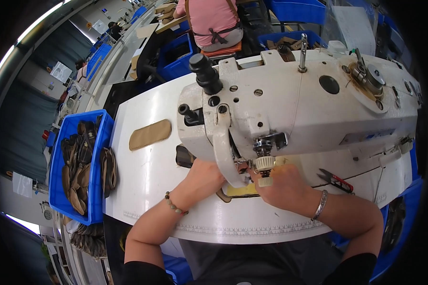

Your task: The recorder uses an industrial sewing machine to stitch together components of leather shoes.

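Observation:
Both of my hands are at the needle area of a white sewing machine [290, 104]. My left hand [205, 179] reaches in from the left, its fingers hidden behind the curved guard. On the right, my right hand [284, 184] is curled closed beside the cream tension knob; what its fingers hold is hidden. A yellow piece [242, 190] lies flat between the hands, with a tan edge [224, 196] showing at its left end. Behind my left hand a dark fabric piece [184, 156] partly shows. Farther left on the table rests a tan oval fabric piece [150, 135].
Red-and-black thread snips [335, 181] lie right of my right hand. A blue bin [81, 166] of dark and tan pieces stands at the table's left edge, with more pieces [108, 172] beside it. A ruler strip [233, 232] runs along the front edge. Ahead sits a person in pink [214, 21].

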`<state>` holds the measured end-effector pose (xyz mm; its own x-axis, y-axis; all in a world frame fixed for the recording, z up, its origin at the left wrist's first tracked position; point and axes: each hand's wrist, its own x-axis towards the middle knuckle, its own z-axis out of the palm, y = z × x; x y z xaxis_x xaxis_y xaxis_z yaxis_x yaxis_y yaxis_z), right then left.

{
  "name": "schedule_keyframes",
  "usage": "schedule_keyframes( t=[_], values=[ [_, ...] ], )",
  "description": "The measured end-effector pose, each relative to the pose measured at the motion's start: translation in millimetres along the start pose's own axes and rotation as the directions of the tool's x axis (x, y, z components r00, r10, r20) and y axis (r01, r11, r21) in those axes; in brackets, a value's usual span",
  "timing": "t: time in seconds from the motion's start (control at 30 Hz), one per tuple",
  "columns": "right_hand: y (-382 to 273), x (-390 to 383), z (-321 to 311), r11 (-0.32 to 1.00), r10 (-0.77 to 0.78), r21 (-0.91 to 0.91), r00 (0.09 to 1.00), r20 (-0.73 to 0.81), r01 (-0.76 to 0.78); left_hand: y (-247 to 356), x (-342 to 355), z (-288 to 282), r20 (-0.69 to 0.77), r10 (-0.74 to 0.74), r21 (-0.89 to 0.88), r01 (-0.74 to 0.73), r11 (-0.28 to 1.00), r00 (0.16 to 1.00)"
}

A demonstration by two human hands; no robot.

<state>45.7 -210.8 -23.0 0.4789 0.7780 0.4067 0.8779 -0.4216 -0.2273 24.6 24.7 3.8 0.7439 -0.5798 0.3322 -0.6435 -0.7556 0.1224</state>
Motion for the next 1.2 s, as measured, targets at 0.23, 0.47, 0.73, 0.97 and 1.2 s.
schedule_keyframes(
  t=[0.23, 0.47, 0.73, 0.97, 1.2],
  values=[
    [4.9, -1.5, 13.0, 0.999, 0.038, -0.022, 0.999, -0.008, -0.038, -10.0, -10.8, 13.8, -0.01, 0.036, 0.062, -0.035, 0.997, 0.999],
    [4.5, 1.8, 12.6, 0.988, 0.139, 0.07, 0.99, -0.028, -0.136, -4.8, -1.3, 17.2, -0.093, -0.035, 0.038, 0.038, 0.999, 0.995],
    [5.7, 2.9, 10.9, 0.983, 0.129, 0.139, 0.991, -0.042, -0.122, 5.0, -2.3, 6.3, -0.173, -0.045, 0.057, 0.056, 0.997, 0.984],
    [2.4, 2.2, 12.6, 0.975, 0.152, 0.169, 0.988, -0.035, -0.144, 4.6, -2.1, 11.4, -0.165, -0.144, -0.046, 0.139, 0.989, 0.976],
    [1.5, -0.8, 11.6, 0.999, 0.043, 0.032, 0.999, 0.014, -0.043, -0.2, 0.0, 17.0, -0.254, -0.153, -0.045, 0.147, 0.988, 0.955]
  ],
)
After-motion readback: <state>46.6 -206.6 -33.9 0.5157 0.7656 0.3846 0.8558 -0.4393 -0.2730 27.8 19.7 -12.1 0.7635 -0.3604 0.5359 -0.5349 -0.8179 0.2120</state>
